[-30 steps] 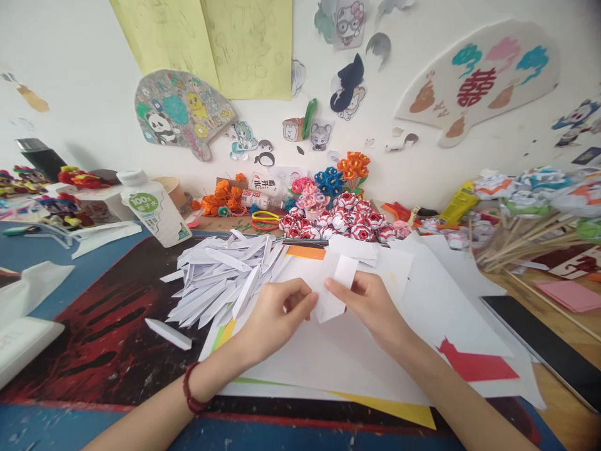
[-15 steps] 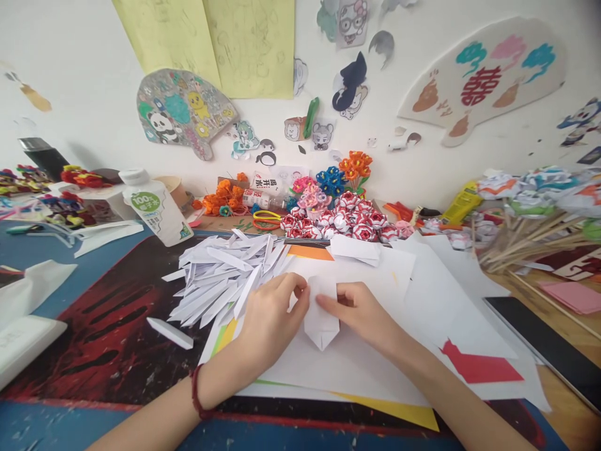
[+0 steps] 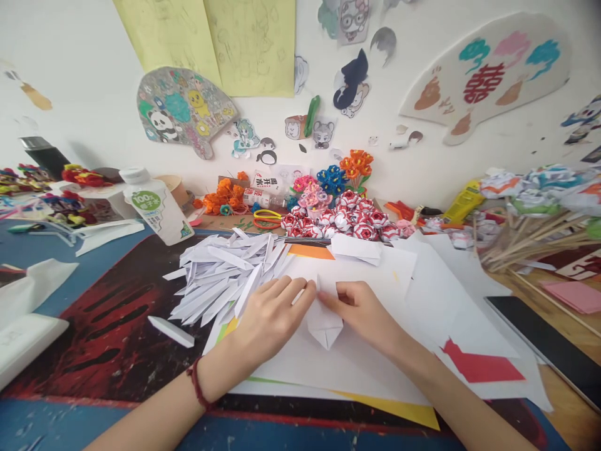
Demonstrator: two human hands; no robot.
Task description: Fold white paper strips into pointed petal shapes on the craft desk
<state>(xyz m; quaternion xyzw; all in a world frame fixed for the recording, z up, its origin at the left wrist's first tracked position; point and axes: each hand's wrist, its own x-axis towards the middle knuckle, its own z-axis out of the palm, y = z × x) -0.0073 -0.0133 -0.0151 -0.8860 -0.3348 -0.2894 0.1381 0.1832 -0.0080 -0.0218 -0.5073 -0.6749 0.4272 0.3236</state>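
Observation:
A small folded piece of white paper, its near end coming to a point, is held between my two hands above the white sheets. My left hand, with a dark red bracelet at the wrist, pinches the paper's left edge near the top. On the right side, my right hand grips it with the thumb laid across its face. Left of my hands lies a heap of folded white paper strips. One loose strip rests apart on the dark mat.
A white bottle stands back left. Red-and-white paper flowers line the wall, with bundled wooden sticks at right. A black phone-like slab lies on the right, near a red paper scrap. Scissors sit behind the heap.
My left hand has turned over and shifted slightly right, its fingers now covering the paper's upper left edge. That edge appears folded inward. My right hand has barely moved.

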